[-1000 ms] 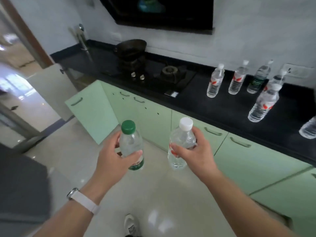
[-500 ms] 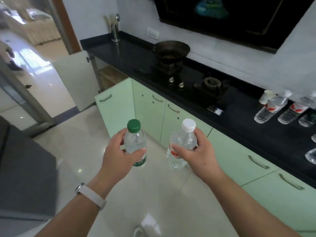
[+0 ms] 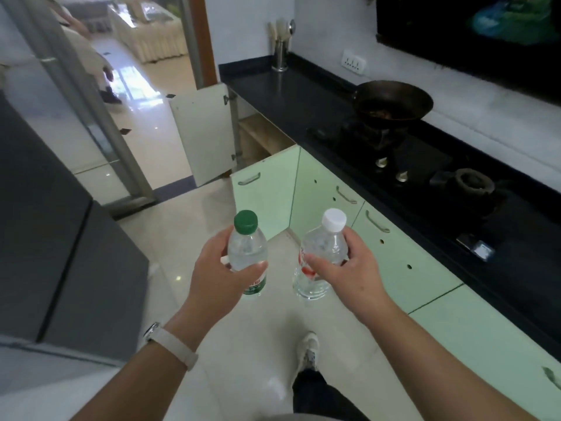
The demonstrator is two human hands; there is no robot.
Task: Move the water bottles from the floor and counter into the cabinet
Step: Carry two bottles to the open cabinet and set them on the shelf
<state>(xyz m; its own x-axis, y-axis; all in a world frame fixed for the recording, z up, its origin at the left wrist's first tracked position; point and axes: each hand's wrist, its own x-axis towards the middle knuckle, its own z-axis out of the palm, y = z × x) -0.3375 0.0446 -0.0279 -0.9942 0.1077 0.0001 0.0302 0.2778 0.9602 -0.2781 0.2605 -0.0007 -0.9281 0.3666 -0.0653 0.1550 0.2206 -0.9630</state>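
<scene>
Two bottles, green-capped bottle [image 3: 247,256] left hand [image 3: 220,278], white-capped bottle [image 3: 321,259] right hand [image 3: 349,275]

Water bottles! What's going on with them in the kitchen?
A person is carrying two water bottles. The left hand grips the green-capped bottle and the right hand grips the white-capped bottle, both upright over the floor. Ahead, under the black counter, an open cabinet has its doors swung out. Neither bottle is in it yet. A wok sits on the stove.
</scene>
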